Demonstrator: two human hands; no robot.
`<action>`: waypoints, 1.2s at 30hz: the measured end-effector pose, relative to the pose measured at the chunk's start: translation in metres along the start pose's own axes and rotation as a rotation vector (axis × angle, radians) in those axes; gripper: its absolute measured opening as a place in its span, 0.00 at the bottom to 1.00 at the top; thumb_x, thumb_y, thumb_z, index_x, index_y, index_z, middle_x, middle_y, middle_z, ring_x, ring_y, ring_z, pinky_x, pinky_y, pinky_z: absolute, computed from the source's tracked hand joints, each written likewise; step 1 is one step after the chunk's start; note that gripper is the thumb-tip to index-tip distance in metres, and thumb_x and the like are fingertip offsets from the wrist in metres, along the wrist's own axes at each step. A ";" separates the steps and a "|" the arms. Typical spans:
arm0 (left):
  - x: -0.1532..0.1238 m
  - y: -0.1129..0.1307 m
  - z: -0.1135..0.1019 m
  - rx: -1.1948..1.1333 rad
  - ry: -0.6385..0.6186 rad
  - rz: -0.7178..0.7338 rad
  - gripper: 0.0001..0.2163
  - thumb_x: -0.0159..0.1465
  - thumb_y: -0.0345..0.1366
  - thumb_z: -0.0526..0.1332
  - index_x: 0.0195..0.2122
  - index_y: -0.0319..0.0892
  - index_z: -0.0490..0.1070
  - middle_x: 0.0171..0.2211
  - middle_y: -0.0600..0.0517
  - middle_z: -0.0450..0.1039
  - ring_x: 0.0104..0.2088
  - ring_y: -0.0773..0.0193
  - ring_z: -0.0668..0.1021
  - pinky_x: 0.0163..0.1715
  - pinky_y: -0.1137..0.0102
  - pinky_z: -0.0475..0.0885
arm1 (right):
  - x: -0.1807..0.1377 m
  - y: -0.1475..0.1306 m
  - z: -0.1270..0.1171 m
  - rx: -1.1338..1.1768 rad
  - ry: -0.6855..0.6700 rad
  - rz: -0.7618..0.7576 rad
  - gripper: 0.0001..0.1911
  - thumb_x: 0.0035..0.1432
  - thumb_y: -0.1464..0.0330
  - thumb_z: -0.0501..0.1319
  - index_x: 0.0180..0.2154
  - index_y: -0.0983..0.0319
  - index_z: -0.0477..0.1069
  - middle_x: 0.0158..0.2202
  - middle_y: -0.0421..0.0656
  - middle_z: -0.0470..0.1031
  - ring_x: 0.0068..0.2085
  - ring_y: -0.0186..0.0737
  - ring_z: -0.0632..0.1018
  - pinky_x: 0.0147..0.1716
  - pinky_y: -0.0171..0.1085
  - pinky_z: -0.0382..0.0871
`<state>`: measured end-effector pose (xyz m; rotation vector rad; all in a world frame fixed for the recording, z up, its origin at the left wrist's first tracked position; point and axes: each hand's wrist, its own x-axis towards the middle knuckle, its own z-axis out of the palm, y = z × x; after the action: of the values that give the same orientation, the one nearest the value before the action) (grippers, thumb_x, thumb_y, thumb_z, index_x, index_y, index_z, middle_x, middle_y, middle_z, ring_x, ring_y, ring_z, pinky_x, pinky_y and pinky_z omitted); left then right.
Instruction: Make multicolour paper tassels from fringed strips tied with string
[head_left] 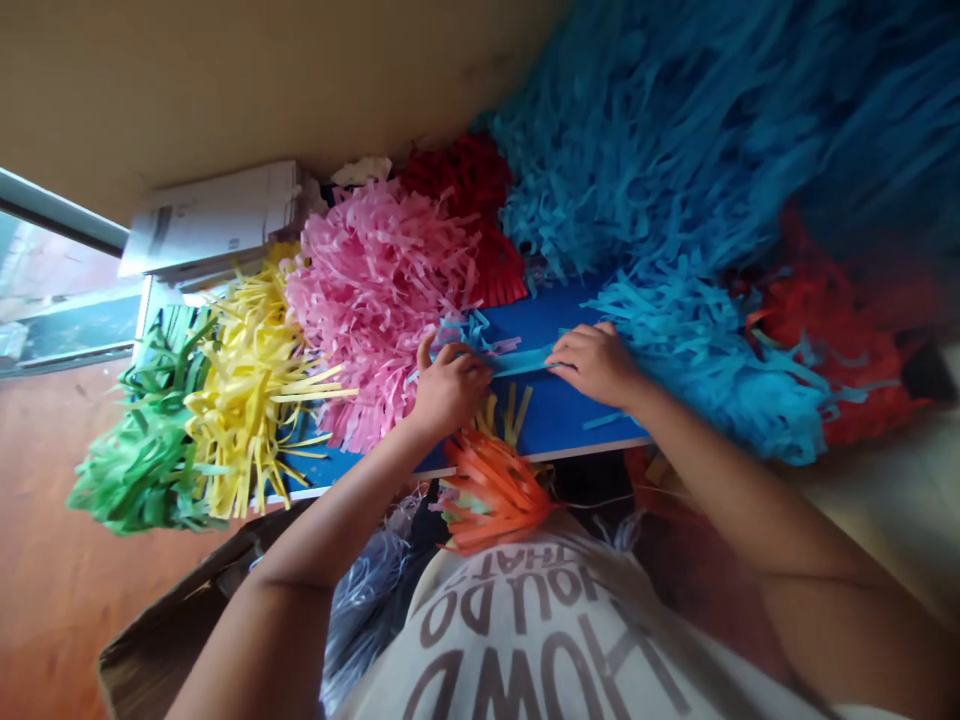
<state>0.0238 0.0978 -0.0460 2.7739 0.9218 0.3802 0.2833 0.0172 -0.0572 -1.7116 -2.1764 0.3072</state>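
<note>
A light blue strip of tissue paper point(523, 361) stretches between my two hands, low over a blue tabletop point(551, 425). My left hand point(452, 382) is closed on the strip's left end, its fingers curled down; some blue fringe shows just behind it. At the other end, my right hand point(594, 363) pinches the strip between thumb and fingers. An orange paper fringe point(501, 492) hangs at the table's front edge, close below my left hand. Fringed pink paper point(382, 290) is heaped beside my left hand, and fringed blue paper point(712, 330) beside my right.
Yellow fringe point(247, 370) and green fringe point(146, 460) hang over the table's left end. White stacked boxes or papers point(217, 215) stand behind them. Dark red fringe point(469, 190) lies at the back, more red point(832, 340) at right. A cardboard box point(165, 650) sits below left.
</note>
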 end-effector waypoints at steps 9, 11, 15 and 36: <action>0.006 -0.007 0.006 -0.092 0.066 -0.115 0.12 0.67 0.41 0.61 0.30 0.46 0.80 0.37 0.51 0.81 0.48 0.52 0.76 0.63 0.44 0.53 | 0.012 0.004 0.010 -0.029 0.032 0.183 0.13 0.63 0.62 0.62 0.27 0.59 0.76 0.33 0.42 0.80 0.38 0.43 0.72 0.36 0.42 0.52; 0.007 -0.008 0.009 -0.077 0.086 -0.132 0.11 0.65 0.41 0.62 0.28 0.46 0.80 0.36 0.50 0.81 0.47 0.52 0.76 0.61 0.44 0.55 | 0.014 0.005 0.012 -0.033 0.041 0.185 0.14 0.62 0.61 0.63 0.26 0.59 0.75 0.33 0.42 0.80 0.37 0.43 0.71 0.36 0.42 0.52; 0.010 -0.009 0.013 -0.042 0.072 -0.152 0.10 0.64 0.41 0.64 0.27 0.45 0.79 0.35 0.49 0.80 0.45 0.51 0.76 0.59 0.44 0.57 | 0.017 0.007 0.016 -0.041 0.056 0.193 0.15 0.61 0.60 0.63 0.24 0.59 0.74 0.32 0.43 0.80 0.36 0.43 0.71 0.35 0.42 0.51; 0.029 0.021 -0.003 0.186 -0.015 0.230 0.09 0.63 0.37 0.59 0.30 0.43 0.78 0.29 0.47 0.78 0.48 0.45 0.77 0.65 0.38 0.54 | 0.024 -0.017 -0.011 -0.309 -0.030 -0.165 0.16 0.67 0.71 0.53 0.32 0.62 0.78 0.34 0.46 0.79 0.37 0.42 0.71 0.42 0.46 0.49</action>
<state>0.0573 0.0996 -0.0328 3.0607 0.6661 0.3219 0.2672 0.0357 -0.0372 -1.6706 -2.4726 -0.0500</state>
